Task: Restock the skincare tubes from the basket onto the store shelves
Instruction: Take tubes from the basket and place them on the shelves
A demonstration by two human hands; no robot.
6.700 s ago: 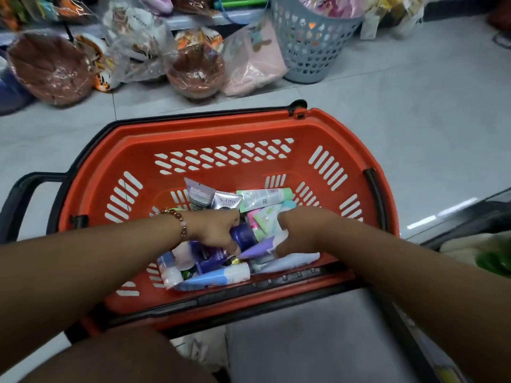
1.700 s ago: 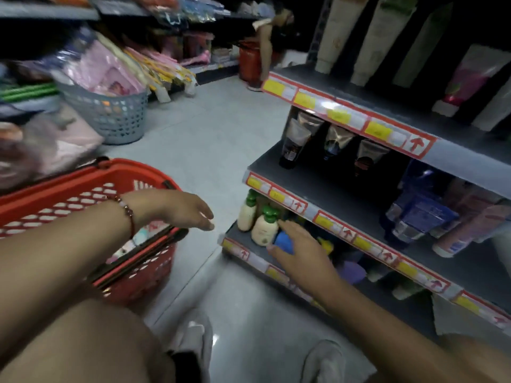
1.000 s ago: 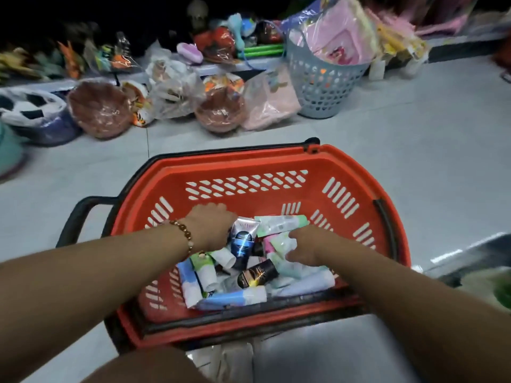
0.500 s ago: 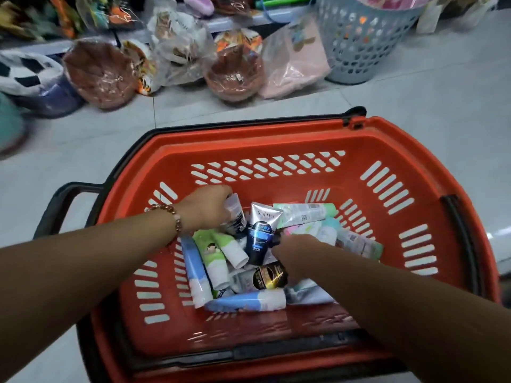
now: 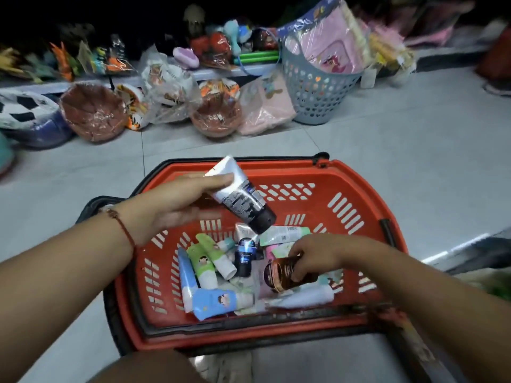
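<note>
**Two tubes lifted, one grip is weak**

The red basket stands on the near floor, many tubes still inside. The left hand pinches a white-and-black tube between thumb and straight fingers, above the far side. The right hand curls around a brown tube. The tilted white tube could slip back down, because the pinch is loose.
</note>
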